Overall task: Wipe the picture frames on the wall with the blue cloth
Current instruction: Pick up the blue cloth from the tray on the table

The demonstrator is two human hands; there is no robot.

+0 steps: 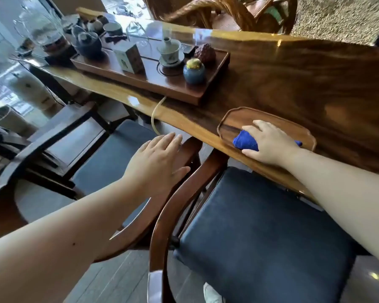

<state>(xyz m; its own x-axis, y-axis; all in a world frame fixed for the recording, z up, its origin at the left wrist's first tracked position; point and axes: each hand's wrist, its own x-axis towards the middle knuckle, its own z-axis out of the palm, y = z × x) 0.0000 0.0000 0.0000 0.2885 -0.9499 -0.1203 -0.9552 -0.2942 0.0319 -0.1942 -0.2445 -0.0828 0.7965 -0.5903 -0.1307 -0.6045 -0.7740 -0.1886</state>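
A bunched blue cloth [245, 142] lies in a shallow wooden tray [234, 117] near the front edge of a long glossy wooden table [304, 79]. My right hand [269, 143] covers the cloth, fingers curled around it, with part of the cloth sticking out to the left and a corner to the right. My left hand [158, 160] hovers flat with fingers spread above the curved wooden armrest of a chair [177, 200], holding nothing. No picture frames or wall are in view.
Two chairs with dark blue seat cushions [263, 232] stand pushed against the table below my arms. A wooden tea tray [197, 96] at the table's left carries a gaiwan [169, 52], a blue jar [194, 71], a teapot [89, 43] and a small box [128, 57]. Glassware stands at the far left.
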